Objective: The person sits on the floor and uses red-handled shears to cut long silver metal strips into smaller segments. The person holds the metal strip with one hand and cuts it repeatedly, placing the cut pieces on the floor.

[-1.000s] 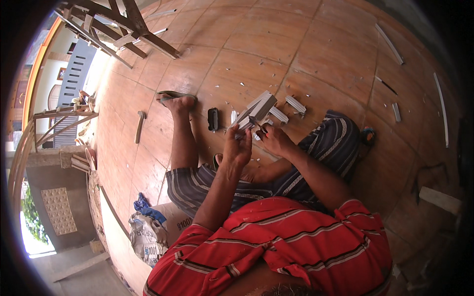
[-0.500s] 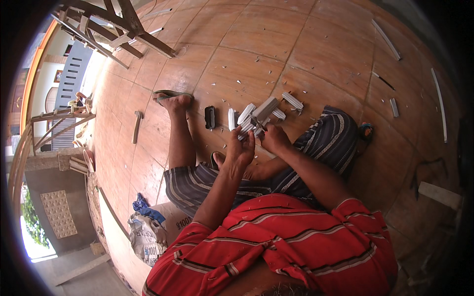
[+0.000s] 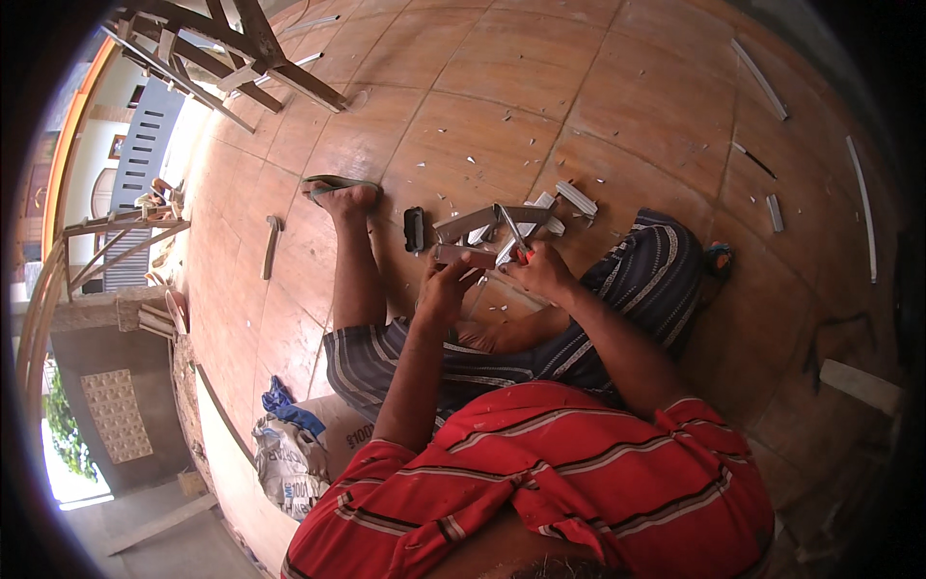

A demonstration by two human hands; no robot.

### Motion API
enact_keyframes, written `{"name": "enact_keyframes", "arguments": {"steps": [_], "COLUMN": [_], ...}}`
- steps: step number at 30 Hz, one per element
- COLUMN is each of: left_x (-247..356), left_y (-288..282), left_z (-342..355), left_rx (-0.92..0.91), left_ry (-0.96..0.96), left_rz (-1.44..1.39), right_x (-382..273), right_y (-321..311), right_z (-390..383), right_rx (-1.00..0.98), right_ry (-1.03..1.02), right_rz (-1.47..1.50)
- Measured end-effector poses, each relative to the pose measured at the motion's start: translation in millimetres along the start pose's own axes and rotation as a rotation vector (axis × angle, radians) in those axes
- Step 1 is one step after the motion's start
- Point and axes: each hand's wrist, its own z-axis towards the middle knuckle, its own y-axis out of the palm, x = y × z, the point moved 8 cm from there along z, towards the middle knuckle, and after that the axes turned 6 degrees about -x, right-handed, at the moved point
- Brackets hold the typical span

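Observation:
My left hand (image 3: 448, 286) is closed around the near end of a grey-brown metal channel (image 3: 473, 257), held level above the floor. A bent length of the same channel (image 3: 465, 224) shows just beyond it; whether the two are joined I cannot tell. In my right hand (image 3: 543, 274) are red-handled snips (image 3: 524, 257), their slim metal end reaching up toward the bend. The fingers hide most of the handles. Short white ribbed strips (image 3: 577, 199) lie on the floor just past my hands, partly covered by the channel.
A black oblong holder (image 3: 414, 230) lies left of the channel, and a hammer (image 3: 272, 249) farther left. Small scraps dot the tiles. Long pale strips (image 3: 858, 207) lie at right. A wooden trestle (image 3: 260, 58) stands far left; a white sack (image 3: 289, 458) sits beside my left side.
My left hand has moved left and turned, drawing apart from the right. The channel has swung from a slanted position to lie crosswise, with a bend showing. The snips are now more visible.

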Motion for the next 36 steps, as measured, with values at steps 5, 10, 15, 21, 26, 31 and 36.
{"name": "enact_keyframes", "arguments": {"steps": [5, 10, 15, 21, 26, 31, 36], "left_x": [8.3, -4.9, -23.4, 25.1, 62.6, 76.6, 81.3], "left_y": [13.3, 12.9, 29.2, 57.6, 90.3, 59.2, 47.9], "left_z": [-13.4, -20.0, -22.1, -27.4, -11.8, -4.0, -9.6], "left_rx": [-0.038, -0.213, -0.355, -0.339, -0.353, -0.133, -0.005], "left_ry": [0.026, -0.010, -0.067, 0.040, 0.002, 0.251, 0.374], "left_rz": [-0.036, 0.327, 0.461, 0.110, 1.065, 1.050, 1.392], "right_x": [7.6, -27.2, -2.2, -3.8, -49.1, -41.6, -27.2], "right_y": [14.3, -12.2, -23.6, -20.9, -20.1, -13.5, -3.9], "right_z": [-2.7, -11.4, -2.5, 5.7, -4.6, -3.3, -14.5], "right_rx": [-0.289, -0.029, 0.033, 0.035, -0.137, -0.186, -0.241], "right_ry": [0.226, 0.343, 0.360, 0.248, 0.101, -0.007, -0.108], "right_rz": [0.659, 1.104, 1.092, 1.025, 0.798, 0.443, -0.182]}}
